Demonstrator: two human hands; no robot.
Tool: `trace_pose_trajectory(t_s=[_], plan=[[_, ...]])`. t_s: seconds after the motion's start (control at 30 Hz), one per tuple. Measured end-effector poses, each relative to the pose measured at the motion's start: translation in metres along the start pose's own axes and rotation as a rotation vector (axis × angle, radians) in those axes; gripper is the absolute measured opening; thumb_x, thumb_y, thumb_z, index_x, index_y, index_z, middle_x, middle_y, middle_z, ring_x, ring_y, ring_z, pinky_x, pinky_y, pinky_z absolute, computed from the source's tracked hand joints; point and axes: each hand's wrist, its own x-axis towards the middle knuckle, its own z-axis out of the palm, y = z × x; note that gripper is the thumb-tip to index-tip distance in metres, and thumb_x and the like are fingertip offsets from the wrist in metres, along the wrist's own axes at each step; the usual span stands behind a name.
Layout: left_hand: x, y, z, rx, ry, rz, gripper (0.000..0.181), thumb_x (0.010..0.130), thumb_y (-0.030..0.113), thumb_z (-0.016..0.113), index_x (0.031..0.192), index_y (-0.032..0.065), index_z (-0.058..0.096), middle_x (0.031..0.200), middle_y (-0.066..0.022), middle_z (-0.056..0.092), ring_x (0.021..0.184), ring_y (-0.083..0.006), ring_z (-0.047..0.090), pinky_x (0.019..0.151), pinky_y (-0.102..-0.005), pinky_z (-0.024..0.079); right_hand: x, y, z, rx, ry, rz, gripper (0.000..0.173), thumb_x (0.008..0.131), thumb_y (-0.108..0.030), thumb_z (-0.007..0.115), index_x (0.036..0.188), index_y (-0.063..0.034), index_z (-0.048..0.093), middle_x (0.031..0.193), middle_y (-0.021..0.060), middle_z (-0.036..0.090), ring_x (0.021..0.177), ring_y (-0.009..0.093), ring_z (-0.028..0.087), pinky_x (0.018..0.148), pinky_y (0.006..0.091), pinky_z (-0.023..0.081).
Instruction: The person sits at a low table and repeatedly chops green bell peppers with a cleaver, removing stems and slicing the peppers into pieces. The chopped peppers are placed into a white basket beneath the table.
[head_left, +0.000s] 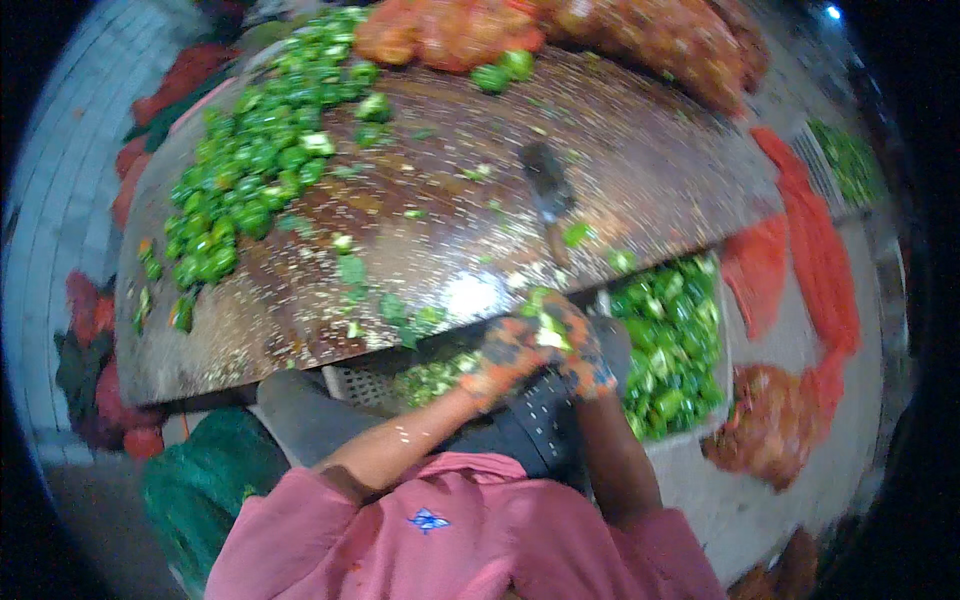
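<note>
My left hand (511, 354) and my right hand (581, 356), in orange-and-grey patterned gloves, meet just off the table's near edge. Between them is a green pepper piece (553, 334) with its pale inside showing. Both hands appear to grip it, though blur hides the fingertips. Beyond them on the wooden table (420, 172) lies a tool with a dark, broad head (546, 176) and a wooden handle (556, 246); its exact kind is unclear. Close to my right hand, a light-coloured crate (726, 352) holds green peppers (667, 345), some showing pale insides.
A long heap of green peppers (255, 157) covers the table's left side. Pale seeds and leaf scraps litter the top. Full mesh sacks (645, 45) rest along the far edge. Below the near edge, a perforated basket (360, 386) holds trimmings (439, 381). Red netting (814, 247) lies at right.
</note>
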Motion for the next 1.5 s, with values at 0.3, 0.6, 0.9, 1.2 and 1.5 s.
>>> trace_pose_trajectory(t_s=[0.3, 0.6, 0.9, 1.2, 1.5], plan=[[0.052, -0.004, 0.001, -0.131, 0.194, -0.231, 0.027, 0.082, 0.028, 0.066, 0.094, 0.0056, 0.059, 0.081, -0.0013, 0.058, 0.076, -0.0161, 0.052, 0.06, -0.032, 0.043, -0.011, -0.01, -0.048, -0.889, 0.64, -0.382, 0.05, 0.09, -0.031, 0.055, 0.128, -0.0007, 0.047, 0.116, 0.0147, 0.059, 0.091, 0.024, 0.062, 0.079, 0.0345, 0.05], [0.171, -0.1, -0.349, 1.672, 0.876, 0.005, 0.027, 0.08, 0.014, 0.053, 0.102, 0.0051, 0.064, 0.116, -0.0143, 0.056, 0.103, -0.0293, 0.053, 0.077, -0.0444, 0.048, -0.102, 0.057, -0.279, -1.774, 0.748, 0.593, 0.051, 0.091, -0.028, 0.053, 0.132, 0.0008, 0.044, 0.124, 0.0154, 0.055, 0.105, 0.025, 0.056, 0.091, 0.0358, 0.043], [0.203, -0.062, -0.387, 1.527, 0.528, 0.018, 0.021, 0.074, 0.021, 0.061, 0.086, 0.0043, 0.063, 0.077, -0.0113, 0.064, 0.066, -0.0264, 0.065, 0.053, -0.0396, 0.051, 0.055, -0.013, -0.051, -0.69, 0.479, -0.33, 0.052, 0.092, -0.024, 0.053, 0.136, 0.0014, 0.042, 0.13, 0.0153, 0.051, 0.118, 0.025, 0.049, 0.102, 0.0369, 0.037], [0.032, -0.018, -0.152, -0.551, -0.025, -0.081, 0.047, 0.086, 0.025, 0.062, 0.127, 0.0069, 0.052, 0.113, -0.0117, 0.059, 0.106, -0.0156, 0.054, 0.078, -0.0348, 0.051, 0.118, 0.021, 0.104, -0.149, 0.009, -0.156, 0.053, 0.093, -0.041, 0.049, 0.129, -0.0035, 0.044, 0.116, 0.0126, 0.055, 0.104, 0.023, 0.055, 0.087, 0.0327, 0.046], [-0.003, 0.031, -0.085, 0.599, -0.145, 0.142, 0.035, 0.081, 0.031, 0.063, 0.108, 0.0079, 0.06, 0.088, -0.0166, 0.062, 0.08, -0.0338, 0.061, 0.069, -0.042, 0.049, 0.03, -0.01, 0.069, 0.077, 0.012, 0.102, 0.048, 0.09, -0.024, 0.052, 0.132, -0.002, 0.046, 0.122, 0.01, 0.055, 0.108, 0.019, 0.056, 0.094, 0.0304, 0.044]])
